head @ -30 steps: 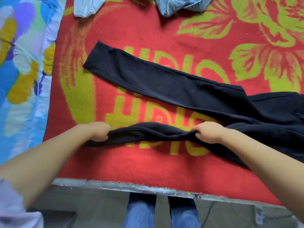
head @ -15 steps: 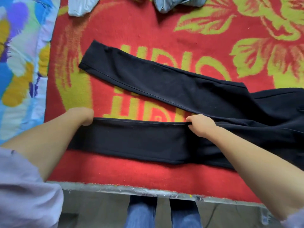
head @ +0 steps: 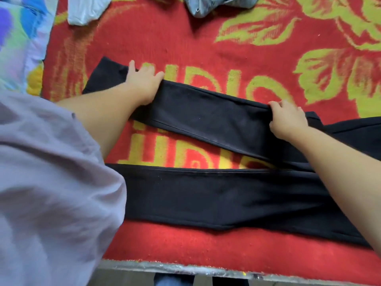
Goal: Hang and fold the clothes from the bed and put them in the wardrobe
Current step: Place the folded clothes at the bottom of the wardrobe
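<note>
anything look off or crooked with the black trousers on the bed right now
The black trousers lie with legs splayed: the near leg runs straight, the far leg angles away, leaving a wedge of red blanket between. Both hands, left hand and right hand, are on the far leg.

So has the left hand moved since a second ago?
Yes. The left hand has gone from the near trouser leg up to the far leg, by the blanket's yellow lettering.
</note>
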Demonstrator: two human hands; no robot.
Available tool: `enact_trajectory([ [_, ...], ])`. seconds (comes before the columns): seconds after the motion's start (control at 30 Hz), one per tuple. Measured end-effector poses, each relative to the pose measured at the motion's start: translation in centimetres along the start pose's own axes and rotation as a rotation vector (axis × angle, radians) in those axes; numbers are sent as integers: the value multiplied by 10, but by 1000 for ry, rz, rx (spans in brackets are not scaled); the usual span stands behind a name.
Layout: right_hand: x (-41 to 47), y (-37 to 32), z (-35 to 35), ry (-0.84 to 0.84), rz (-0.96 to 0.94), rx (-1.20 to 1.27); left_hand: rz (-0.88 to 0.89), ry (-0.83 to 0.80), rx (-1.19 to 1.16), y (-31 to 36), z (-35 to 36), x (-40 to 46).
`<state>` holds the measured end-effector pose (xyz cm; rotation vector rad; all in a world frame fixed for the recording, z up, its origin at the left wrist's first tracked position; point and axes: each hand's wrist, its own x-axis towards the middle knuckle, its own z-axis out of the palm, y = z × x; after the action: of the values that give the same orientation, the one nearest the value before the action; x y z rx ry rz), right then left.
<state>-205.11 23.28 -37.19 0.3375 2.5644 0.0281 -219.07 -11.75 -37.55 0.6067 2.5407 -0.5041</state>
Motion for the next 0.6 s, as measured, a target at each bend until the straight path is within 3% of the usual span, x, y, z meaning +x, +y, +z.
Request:
enact_trajectory([
  [0.07, -12, 0, 5, 120, -38, -27, -11, 4, 42, -4, 0, -8],
  [0.2, -53, 15, -2, 287, -171, 152, 191, -10, 114, -41, -5, -59],
  [0.33, -107, 26, -11, 173, -324, 211, 311, 212, 66, -68, 8, -142],
  [0.43, -148, 28, -8, 91, -431, 200, 229, 388, -16, -60, 41, -205],
  [0.5, -173, 29, 2, 57, -488, 203, 126, 292, -154, -40, 71, -240],
  [0.6, -198, 24, 29, 9, -542, 148, -73, -110, -286, -9, 122, -276],
])
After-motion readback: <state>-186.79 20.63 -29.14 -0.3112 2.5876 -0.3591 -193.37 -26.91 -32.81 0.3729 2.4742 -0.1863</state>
